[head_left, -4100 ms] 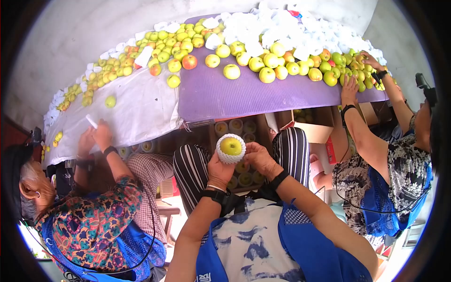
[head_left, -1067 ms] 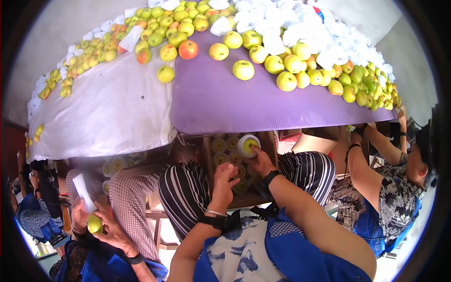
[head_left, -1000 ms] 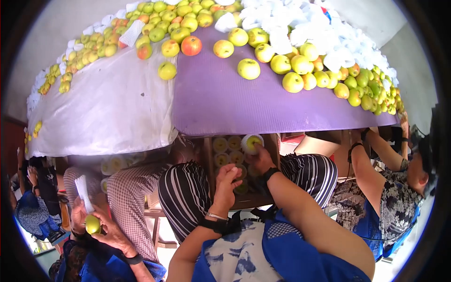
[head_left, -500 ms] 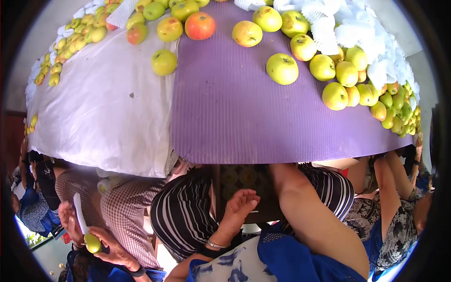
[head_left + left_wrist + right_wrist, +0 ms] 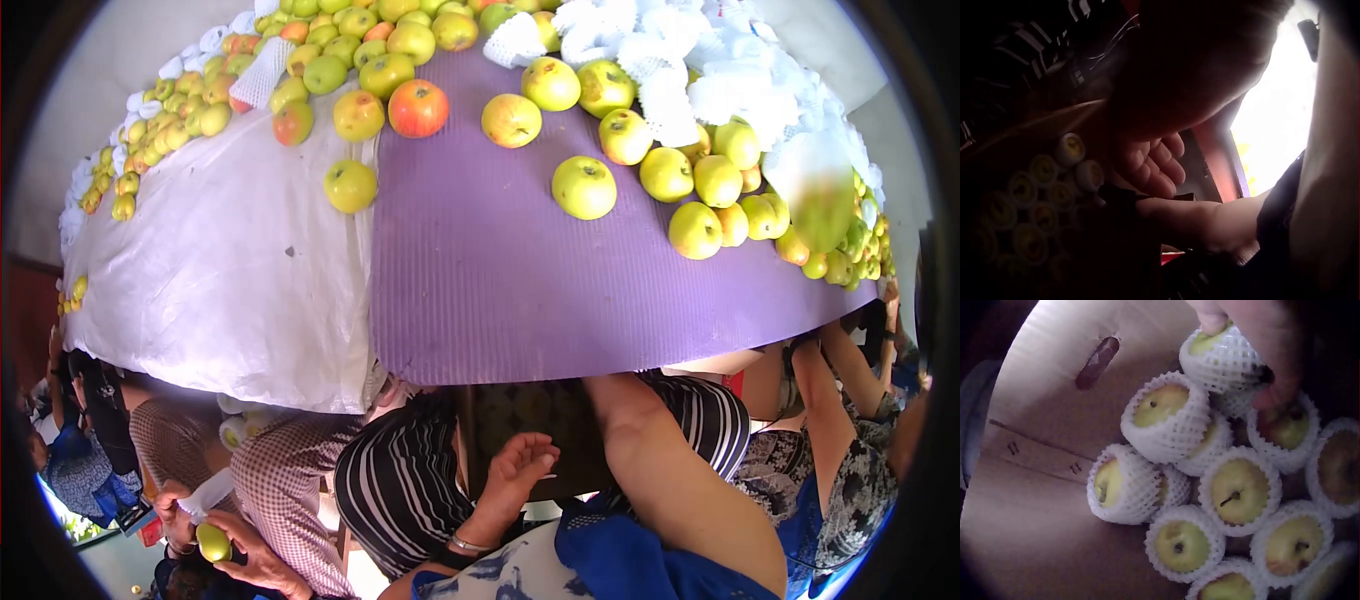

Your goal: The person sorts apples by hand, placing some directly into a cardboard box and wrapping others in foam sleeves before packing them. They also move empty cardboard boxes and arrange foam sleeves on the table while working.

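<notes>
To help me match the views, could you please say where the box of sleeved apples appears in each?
Head: box, dark, low centre, below the purple mat.
Left wrist: box, left side, dimly lit.
Right wrist: box, filling most of the picture.
Shared landmark: the sleeved apples inside, faint in the head view.

From head height we look down over the surface (image 5: 480, 270), and from both wrists, closer, at wrapped apples (image 5: 1239, 490).
</notes>
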`<control>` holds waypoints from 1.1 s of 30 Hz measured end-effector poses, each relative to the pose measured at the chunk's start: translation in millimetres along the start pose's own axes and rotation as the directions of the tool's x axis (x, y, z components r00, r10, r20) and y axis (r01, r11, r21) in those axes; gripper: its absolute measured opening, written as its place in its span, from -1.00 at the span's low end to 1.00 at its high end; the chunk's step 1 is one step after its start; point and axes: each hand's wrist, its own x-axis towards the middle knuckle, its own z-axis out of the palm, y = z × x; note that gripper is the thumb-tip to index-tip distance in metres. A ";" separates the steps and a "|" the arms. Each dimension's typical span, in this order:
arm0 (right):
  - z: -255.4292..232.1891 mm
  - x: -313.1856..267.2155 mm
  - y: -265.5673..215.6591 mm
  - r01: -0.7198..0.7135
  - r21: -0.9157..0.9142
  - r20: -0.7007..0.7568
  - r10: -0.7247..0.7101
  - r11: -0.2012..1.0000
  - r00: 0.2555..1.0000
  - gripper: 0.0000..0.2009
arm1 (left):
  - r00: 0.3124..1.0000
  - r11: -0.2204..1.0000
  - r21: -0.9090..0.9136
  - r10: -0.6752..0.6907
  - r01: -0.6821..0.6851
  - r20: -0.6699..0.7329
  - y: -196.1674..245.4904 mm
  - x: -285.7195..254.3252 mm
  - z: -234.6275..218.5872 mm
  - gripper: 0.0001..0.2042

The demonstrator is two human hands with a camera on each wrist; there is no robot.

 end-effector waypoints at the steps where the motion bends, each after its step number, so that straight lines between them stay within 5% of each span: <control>1: -2.2 -2.7 -0.2 0.025 0.042 -0.018 -0.024 0.999 1.000 -0.71 | 1.000 1.000 0.006 0.002 -0.002 0.012 0.5 0.1 0.1 -0.72; 9: 1.2 -73.9 -23.1 0.338 0.408 -0.397 -0.168 0.848 0.902 -0.71 | 0.979 0.987 -0.074 0.127 -0.140 -0.158 0.6 3.7 4.0 -0.83; 12: -57.7 -137.4 -75.0 -0.114 0.405 -0.102 0.168 0.907 0.981 -0.74 | 0.960 0.960 -0.175 0.177 -0.217 -0.219 -2.5 3.6 -2.7 -0.83; 14: -111.0 -177.1 -103.5 -0.395 0.417 0.197 0.343 0.819 0.919 -0.75 | 0.957 0.958 -0.176 0.186 -0.227 -0.222 -3.9 1.6 -3.1 -0.80; 16: -164.9 -207.4 -100.3 -0.487 0.669 0.511 0.127 0.562 0.850 -0.78 | 0.972 0.954 -0.260 0.095 -0.150 -0.215 -11.2 4.8 -8.5 -0.82; 18: -239.3 -236.2 -96.0 -0.496 0.817 0.558 -0.185 0.294 0.809 -0.80 | 0.980 0.964 -0.240 0.074 -0.118 -0.185 -19.0 5.8 -10.7 -0.80; 20: -304.5 -257.6 -96.1 -0.261 0.896 0.353 -0.221 0.359 0.909 -0.81 | 0.986 0.973 -0.212 0.057 -0.091 -0.159 -24.9 5.4 -13.7 -0.77; 24: -360.0 -265.5 -41.2 0.009 0.887 -0.043 0.063 0.461 0.997 -0.86 | 0.991 0.974 -0.221 0.010 -0.040 -0.132 -33.2 1.4 -21.4 -0.77; 28: -331.8 -229.6 39.0 -0.238 0.706 -0.025 0.359 0.667 0.933 -0.84 | 0.988 0.983 -0.183 0.004 -0.032 -0.152 -36.1 -7.4 -30.9 -0.77; 29: -312.1 -213.3 61.6 -0.238 0.711 -0.022 0.360 0.662 0.933 -0.84 | 0.988 0.984 -0.177 0.006 -0.034 -0.156 -36.8 -7.8 -33.1 -0.77; 31: -272.2 -182.1 99.1 -0.096 0.377 -0.232 0.194 0.921 0.953 -0.80 | 0.982 0.985 -0.173 -0.018 -0.015 -0.187 -38.6 -6.8 -37.3 -0.77; 32: -262.0 -168.8 104.4 -0.095 0.382 -0.224 0.192 0.919 0.956 -0.80 | 0.980 0.985 -0.172 -0.017 -0.017 -0.197 -38.6 -3.9 -37.4 -0.77; 33: -254.0 -155.6 104.8 -0.051 0.198 -0.304 0.111 0.979 0.946 -0.76 | 0.980 0.985 -0.173 -0.027 -0.008 -0.197 -39.1 -1.5 -37.1 -0.78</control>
